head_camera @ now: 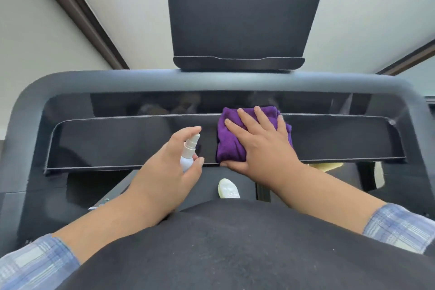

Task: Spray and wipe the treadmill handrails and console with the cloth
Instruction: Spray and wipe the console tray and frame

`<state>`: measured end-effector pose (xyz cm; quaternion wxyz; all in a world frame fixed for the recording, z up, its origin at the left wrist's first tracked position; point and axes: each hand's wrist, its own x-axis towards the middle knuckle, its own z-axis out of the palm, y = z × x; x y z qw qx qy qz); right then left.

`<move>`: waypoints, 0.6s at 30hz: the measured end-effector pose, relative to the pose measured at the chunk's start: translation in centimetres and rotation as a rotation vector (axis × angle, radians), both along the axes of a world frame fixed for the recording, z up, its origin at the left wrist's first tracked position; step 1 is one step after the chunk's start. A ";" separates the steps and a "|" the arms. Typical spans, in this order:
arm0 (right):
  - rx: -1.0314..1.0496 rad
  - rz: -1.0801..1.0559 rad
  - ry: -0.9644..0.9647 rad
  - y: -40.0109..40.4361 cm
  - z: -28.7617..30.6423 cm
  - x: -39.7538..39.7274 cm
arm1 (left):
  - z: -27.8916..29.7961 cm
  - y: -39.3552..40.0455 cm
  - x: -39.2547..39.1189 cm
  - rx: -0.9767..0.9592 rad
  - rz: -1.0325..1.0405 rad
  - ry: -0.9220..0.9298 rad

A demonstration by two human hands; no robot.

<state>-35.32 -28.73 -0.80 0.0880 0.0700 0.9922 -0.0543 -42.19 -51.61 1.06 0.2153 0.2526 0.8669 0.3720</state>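
Pale walls with dark trim rise behind the treadmill, and a dark upright screen (237,7) stands above the machine's wide grey frame (70,82).

From the head view, the console (117,141) is a long glossy black panel running left to right across the frame, its long axis crosswise to the person. The purple cloth (229,146), folded into a pad, lies on the console just right of its middle, reaching up over the panel's top edge. The right hand (261,146) rests flat on the cloth, fingers straight and spread, thumb along the panel's lower edge; this grip is wide, pressing and not pinching. The left hand (174,160) is just beside it, to the left, curled around a small white spray bottle (188,155), forefinger arched over the nozzle, which points up and away toward the console; this grip is narrow, holding the bottle. Bottle and cloth are near but apart, with a strip of bare panel between them.

The next wipe seems to turn on this: the cloth sits under the right hand near the centre, and long stretches of panel lie to either side along the crosswise axis, so a sideways sweep looks natural. The right hand is nearer the right half; the left half lies in front of the bottle. The handrails are not clearly visible as separate parts, so whether they have been wiped cannot be told. Below, a white shoe (228,188) shows on the treadmill deck, and plaid sleeves (40,263) cover both forearms.
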 end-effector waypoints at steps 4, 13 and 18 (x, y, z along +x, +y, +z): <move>0.017 -0.075 -0.029 2.9 0.3 1.9 | 0.7 1.9 -0.5 -0.013 -0.036 0.007; 0.063 0.002 -0.039 1.5 -0.1 0.6 | 1.7 1.0 -1.1 -0.048 0.123 0.006; 0.022 0.303 0.014 -2.5 -0.7 -3.6 | 2.0 -0.8 -0.1 -0.059 0.283 0.001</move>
